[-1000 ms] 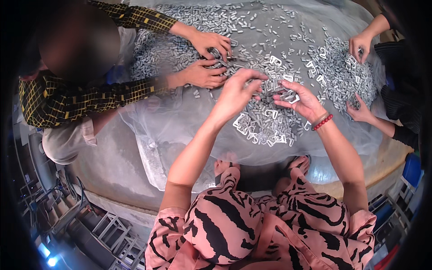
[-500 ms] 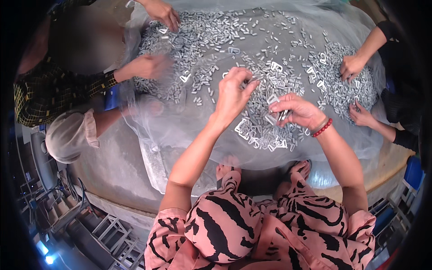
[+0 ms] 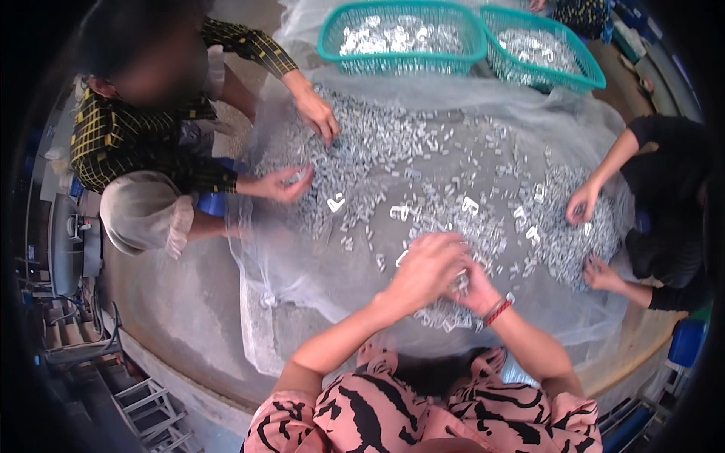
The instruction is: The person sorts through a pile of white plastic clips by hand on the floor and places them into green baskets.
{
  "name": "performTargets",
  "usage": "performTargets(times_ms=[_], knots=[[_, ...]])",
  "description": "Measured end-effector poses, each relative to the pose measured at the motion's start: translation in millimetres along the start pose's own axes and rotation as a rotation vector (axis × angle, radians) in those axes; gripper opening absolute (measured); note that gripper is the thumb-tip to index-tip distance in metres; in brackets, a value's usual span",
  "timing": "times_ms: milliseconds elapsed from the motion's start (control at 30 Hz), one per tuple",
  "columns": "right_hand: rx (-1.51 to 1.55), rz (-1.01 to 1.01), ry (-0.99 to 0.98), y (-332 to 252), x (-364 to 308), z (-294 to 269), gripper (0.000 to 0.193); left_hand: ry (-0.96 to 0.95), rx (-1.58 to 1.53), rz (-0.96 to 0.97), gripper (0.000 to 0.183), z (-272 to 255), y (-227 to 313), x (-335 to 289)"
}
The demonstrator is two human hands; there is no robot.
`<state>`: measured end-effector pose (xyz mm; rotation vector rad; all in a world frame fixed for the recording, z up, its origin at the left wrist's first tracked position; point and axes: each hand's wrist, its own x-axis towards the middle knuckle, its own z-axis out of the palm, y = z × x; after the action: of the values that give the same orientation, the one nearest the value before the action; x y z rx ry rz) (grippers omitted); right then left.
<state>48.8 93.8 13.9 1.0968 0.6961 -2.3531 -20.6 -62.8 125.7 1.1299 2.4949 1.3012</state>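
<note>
My right hand [image 3: 479, 291], with a red bracelet at its wrist, is closed on several small metal clips [image 3: 461, 284]. Across its fingers reaches my left hand [image 3: 425, 270], blurred by motion, so its fingertips and anything in them cannot be made out. Beneath both hands is a patch of small grey metal pieces [image 3: 483, 235]. Bright open-framed clips [image 3: 453, 317] lie at its near edge, partly covered by my hands. Another such clip [image 3: 470, 205] rests just beyond them.
Larger heaps of grey pieces [image 3: 362, 140] spread over a translucent sheet [image 3: 302, 260]. Two green baskets [image 3: 400, 66] of metal parts stand at the far side. A co-worker's hands [image 3: 317, 113] work at the left, another's [image 3: 581, 202] at the right.
My hands have come together, the left moving over the right. The view has shifted, bringing the green baskets in. The left co-worker's hands have moved over the heap.
</note>
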Motion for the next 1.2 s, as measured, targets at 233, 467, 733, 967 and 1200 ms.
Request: performTargets(times_ms=[233, 467, 733, 967, 1200], knots=[[0.124, -0.391, -0.406, -152, 12, 136, 0.049, -0.101, 0.090, -0.484, 0.025, 20, -129, -56], [-0.139, -0.492, -0.120, -188, 13, 183, 0.062, -0.211, 0.385, -0.210, 0.037, 87, -163, -82], [-1.483, -0.583, 0.140, -124, 7, 9, 0.069, -0.100, 0.167, -0.101, 0.040, 73, -143, -75], [-2.190, -0.728, 0.168, 25, -19, -45, 0.085, -0.281, -0.010, -0.433, 0.041, 70, -127, -77], [-1.701, -0.976, 0.183, -12, 25, -66, 0.030, -0.210, -0.901, -0.806, 0.016, 51, -136, -91]])
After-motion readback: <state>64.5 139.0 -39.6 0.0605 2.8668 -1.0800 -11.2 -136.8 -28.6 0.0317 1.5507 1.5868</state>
